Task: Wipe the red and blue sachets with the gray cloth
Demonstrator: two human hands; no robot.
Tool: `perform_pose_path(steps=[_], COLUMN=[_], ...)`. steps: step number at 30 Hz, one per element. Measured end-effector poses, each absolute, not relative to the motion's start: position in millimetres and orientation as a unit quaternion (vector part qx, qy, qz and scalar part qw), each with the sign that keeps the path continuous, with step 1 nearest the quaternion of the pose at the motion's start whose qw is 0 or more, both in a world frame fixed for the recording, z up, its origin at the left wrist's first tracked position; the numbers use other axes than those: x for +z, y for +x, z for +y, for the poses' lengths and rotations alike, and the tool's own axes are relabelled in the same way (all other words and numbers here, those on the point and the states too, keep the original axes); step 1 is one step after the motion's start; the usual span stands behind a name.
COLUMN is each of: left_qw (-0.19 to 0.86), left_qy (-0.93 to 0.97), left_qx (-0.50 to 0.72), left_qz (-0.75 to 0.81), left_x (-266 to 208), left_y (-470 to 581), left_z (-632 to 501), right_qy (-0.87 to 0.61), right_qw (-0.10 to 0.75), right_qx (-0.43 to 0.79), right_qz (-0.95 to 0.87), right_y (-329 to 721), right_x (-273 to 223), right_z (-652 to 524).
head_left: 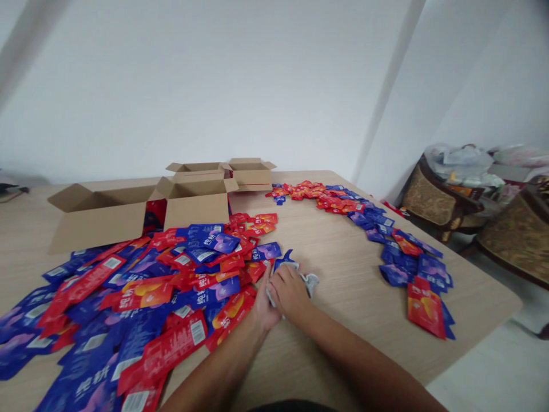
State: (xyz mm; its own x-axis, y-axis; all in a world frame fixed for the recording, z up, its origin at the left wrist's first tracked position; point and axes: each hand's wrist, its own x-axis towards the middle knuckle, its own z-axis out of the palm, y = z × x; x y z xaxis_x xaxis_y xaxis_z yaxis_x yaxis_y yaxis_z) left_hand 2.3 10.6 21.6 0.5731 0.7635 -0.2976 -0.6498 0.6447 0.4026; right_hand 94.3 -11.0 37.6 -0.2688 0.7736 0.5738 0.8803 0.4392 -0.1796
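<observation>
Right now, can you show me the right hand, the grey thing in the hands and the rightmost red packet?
Right hand (291, 290), head view: back of the hand.
Grey thing (311, 281), head view: end poking out beside the hand.
Red packet (425, 310), head view: its printed middle.

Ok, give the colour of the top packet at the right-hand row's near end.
The packet is red with orange shapes, shown best in the head view.

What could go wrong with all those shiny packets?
The heap of red and blue packets beside the left hand could slide if an arm bumps it. Some packets in the curved row might drop, since they lie near the edge of the table.
</observation>
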Motion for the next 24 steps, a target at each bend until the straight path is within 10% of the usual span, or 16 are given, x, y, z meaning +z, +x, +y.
perform_pose_path(steps=[11,24], left_qw=[0.876,0.853], left_qy=[0.141,0.105], left_qx=[0.418,0.472], left_qz=[0.196,0.196], left_x=[26,13], left_y=[15,10], left_z=[9,22], right_qy=[-0.684,-0.492], right_qw=[0.355,0.475], right_qx=[-0.171,0.428], right_qz=[-0.614,-0.591], right_y=[188,99], right_x=[48,72], right_z=[25,48])
